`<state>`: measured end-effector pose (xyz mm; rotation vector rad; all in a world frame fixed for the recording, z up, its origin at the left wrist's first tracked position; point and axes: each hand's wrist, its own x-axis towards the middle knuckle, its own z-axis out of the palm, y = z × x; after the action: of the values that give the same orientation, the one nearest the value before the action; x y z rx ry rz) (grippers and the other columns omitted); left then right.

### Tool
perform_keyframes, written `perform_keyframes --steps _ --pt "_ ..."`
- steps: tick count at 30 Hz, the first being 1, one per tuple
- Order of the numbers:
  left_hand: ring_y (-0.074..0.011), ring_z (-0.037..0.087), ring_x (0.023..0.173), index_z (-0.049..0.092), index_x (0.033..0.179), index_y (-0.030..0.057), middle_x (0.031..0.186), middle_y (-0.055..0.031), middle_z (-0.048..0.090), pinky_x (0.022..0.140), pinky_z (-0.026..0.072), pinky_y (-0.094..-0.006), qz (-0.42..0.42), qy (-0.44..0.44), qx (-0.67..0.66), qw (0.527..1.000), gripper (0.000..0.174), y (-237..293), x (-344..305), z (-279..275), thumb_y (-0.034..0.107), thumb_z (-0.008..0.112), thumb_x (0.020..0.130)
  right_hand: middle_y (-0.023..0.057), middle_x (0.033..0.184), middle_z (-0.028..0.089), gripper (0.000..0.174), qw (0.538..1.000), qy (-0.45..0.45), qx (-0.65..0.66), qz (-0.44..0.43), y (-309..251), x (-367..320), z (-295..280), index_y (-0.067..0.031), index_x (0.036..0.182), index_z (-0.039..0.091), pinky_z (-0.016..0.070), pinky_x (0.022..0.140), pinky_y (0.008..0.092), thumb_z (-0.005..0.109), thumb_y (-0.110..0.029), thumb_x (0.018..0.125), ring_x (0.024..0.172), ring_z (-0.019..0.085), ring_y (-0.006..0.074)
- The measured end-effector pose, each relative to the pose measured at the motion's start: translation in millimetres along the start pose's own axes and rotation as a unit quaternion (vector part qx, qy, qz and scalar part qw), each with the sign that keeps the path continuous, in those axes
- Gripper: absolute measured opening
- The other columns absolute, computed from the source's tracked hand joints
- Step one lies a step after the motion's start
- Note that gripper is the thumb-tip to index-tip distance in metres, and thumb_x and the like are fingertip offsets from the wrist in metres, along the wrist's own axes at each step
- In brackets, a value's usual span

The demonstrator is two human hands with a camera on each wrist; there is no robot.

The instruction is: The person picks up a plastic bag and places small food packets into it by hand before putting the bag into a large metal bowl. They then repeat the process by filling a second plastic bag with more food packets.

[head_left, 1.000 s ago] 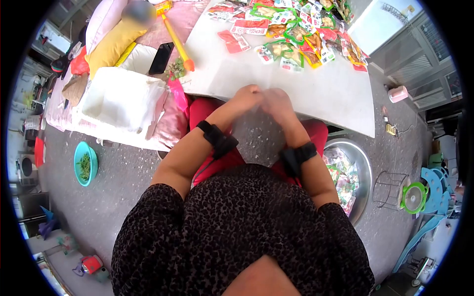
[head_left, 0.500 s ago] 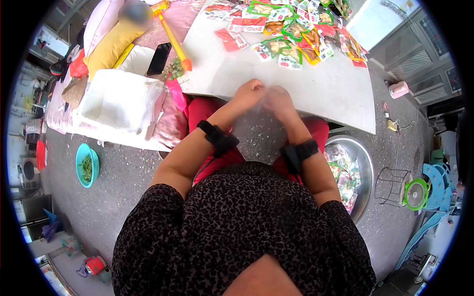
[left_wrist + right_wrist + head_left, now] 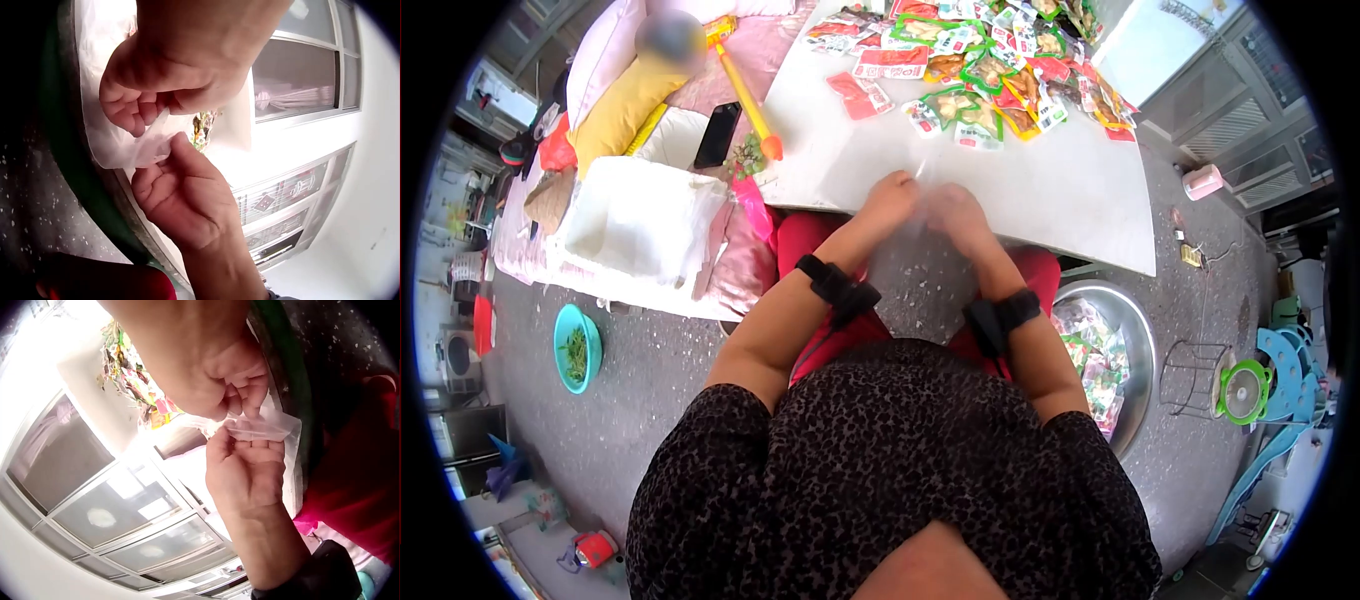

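Observation:
In front of my body, at the table's near edge, both hands work on a clear plastic bag [image 3: 128, 153]. My left hand [image 3: 890, 202] pinches one side of its edge between thumb and curled fingers. From the other side my right hand [image 3: 962, 218] pinches it too, thumb against the fingers. In the right wrist view the thin bag [image 3: 272, 427] stretches between the two sets of fingertips, and its far part hangs past them. The head view shows it only as a faint, see-through sheet between the hands.
Colourful food packets [image 3: 980, 75] lie piled on the white table [image 3: 1070, 195]. A steel basin [image 3: 1145, 350] with more packets stands on the floor at right. At left are a white foam box [image 3: 605, 240], a phone [image 3: 718, 135] and a yellow stick [image 3: 745, 95].
The hands were close together, nearly touching at the fingertips; now a small gap lies between them, with the bag spanning it. The packets and basin have stayed in place.

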<state>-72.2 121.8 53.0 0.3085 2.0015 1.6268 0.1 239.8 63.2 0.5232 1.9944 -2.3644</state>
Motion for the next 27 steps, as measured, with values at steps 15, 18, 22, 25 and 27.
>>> perform_keyframes --steps 15,18,22,25,27 --pt "-0.0325 0.052 0.071 0.047 0.086 0.0052 0.08 -0.0153 0.05 0.06 0.0426 -0.0412 0.218 0.123 0.453 0.856 0.017 11 0 6 0.012 0.043 0.071 0.0202 0.08 0.056 0.024 0.849 0.157 -0.461 -0.206 1 62 -50 0.0025 0.084 0.05 0.0424 0.067 0.0374 0.05 -0.018 0.072 0.077 0.054 0.0324" --pt "-0.0323 0.052 0.072 0.048 0.083 0.0048 0.08 -0.0152 0.051 0.062 0.0424 -0.0415 0.225 0.128 0.431 0.864 0.016 -3 9 10 0.014 0.043 0.071 0.0219 0.087 0.055 0.036 0.845 0.247 -0.469 -0.07 -23 75 -83 0.0027 0.092 0.047 0.0419 0.072 0.039 0.052 -0.025 0.069 0.085 0.053 0.0342" --pt "-0.0312 0.052 0.073 0.048 0.081 0.0053 0.078 -0.0143 0.053 0.063 0.0418 -0.0414 0.211 0.115 0.427 0.872 0.015 -8 12 20 0.015 0.043 0.071 0.0228 0.093 0.054 0.052 0.817 0.271 -0.507 -0.046 -21 116 -109 0.0033 0.101 0.042 0.0418 0.074 0.0389 0.056 -0.03 0.064 0.089 0.052 0.0332" --pt "-0.0298 0.052 0.077 0.049 0.084 0.006 0.079 -0.0137 0.054 0.065 0.0416 -0.0405 0.18 0.101 0.438 0.875 0.017 -5 12 21 0.016 0.042 0.072 0.0231 0.093 0.053 0.046 0.826 0.229 -0.514 -0.039 -23 127 -108 0.0037 0.096 0.047 0.0419 0.074 0.0386 0.057 -0.027 0.063 0.088 0.052 0.0333" --pt "-0.0298 0.053 0.076 0.049 0.083 0.0058 0.079 -0.0138 0.054 0.065 0.0415 -0.0406 0.182 0.102 0.44 0.874 0.017 -6 13 22 0.016 0.042 0.072 0.022 0.089 0.054 0.04 0.801 0.181 -0.568 -0.054 -19 143 -116 0.0031 0.092 0.049 0.0425 0.072 0.0382 0.056 -0.024 0.063 0.086 0.053 0.0326"
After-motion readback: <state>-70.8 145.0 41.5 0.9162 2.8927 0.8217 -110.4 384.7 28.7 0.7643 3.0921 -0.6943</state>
